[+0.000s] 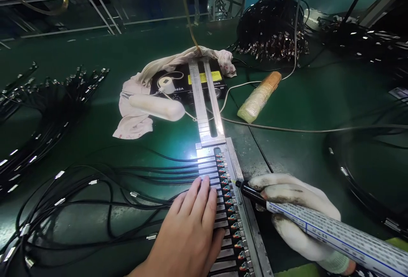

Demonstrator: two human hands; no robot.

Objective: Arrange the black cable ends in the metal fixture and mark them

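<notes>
A long metal fixture (pixel 234 162) runs away from me, with a row of black cables (pixel 153 170) laid across it, their wired ends (pixel 228 187) side by side near its right rail. My bare left hand (pixel 191 226) lies flat over the cables and the fixture's left part, fingers stretched forward. In a white glove, my right hand (pixel 296 200) is closed around a thick pen-like tool (pixel 318 226) with a white printed barrel and black front. Its tip points left, beside the wired ends. Whether it touches them I cannot tell.
Beyond the fixture are a black box (pixel 178 92), a white cloth (pixel 135 128), a white rounded object (pixel 159 106) and a wrapped roll (pixel 259 97). Cable bundles lie at the left (pixel 54 107), back right (pixel 270 26) and right edge (pixel 360 192).
</notes>
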